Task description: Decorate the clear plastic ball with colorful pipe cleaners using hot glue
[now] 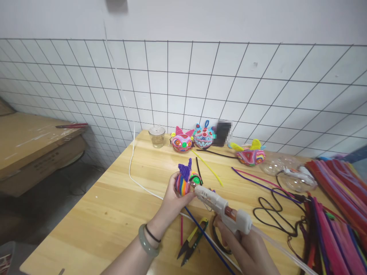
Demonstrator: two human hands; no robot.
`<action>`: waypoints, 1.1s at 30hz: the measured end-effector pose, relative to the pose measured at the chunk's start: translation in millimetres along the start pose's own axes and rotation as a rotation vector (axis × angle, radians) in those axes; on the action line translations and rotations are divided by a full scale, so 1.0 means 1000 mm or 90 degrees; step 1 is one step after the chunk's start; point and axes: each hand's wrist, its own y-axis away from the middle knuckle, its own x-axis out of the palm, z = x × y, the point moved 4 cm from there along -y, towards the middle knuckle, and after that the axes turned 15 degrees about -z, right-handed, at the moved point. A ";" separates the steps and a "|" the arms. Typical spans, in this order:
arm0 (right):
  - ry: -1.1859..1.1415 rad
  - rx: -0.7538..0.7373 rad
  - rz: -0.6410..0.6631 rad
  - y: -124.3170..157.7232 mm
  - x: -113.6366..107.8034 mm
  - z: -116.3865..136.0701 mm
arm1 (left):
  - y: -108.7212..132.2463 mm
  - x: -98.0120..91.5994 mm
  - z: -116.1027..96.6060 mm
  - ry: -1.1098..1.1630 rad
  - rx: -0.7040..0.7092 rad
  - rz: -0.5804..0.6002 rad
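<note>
My left hand (175,200) is closed around a small round rainbow-striped ornament (181,185) with purple pointed ears and a green eye. A hot glue gun (213,201) is gripped in my right hand (242,244). Its tip points left at the ornament's front, close to the surface; whether it touches I cannot tell. A long clear glue stick (282,250) sticks out of the gun's back. Below my hands lie yellow-and-black thread snips (191,242), a dark blue pipe cleaner (205,233) and a short pink one (181,230).
Finished-looking ornaments in pink (182,142), blue (203,137) and striped colours (251,156) stand near the wall, beside a glass cup (157,137). Clear plastic balls (298,179), a black cord (275,214) and pipe cleaner bundles (329,229) lie at right. A white cable (143,188) crosses the table.
</note>
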 end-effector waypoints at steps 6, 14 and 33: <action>-0.072 0.114 0.075 -0.001 0.001 0.006 | -0.001 -0.001 0.001 0.019 -0.028 -0.021; -0.205 0.308 0.134 -0.003 -0.005 0.000 | 0.001 -0.001 -0.005 0.053 -0.066 -0.048; 0.001 0.321 -0.110 -0.060 -0.038 -0.131 | -0.013 -0.016 -0.005 0.180 -0.130 -0.185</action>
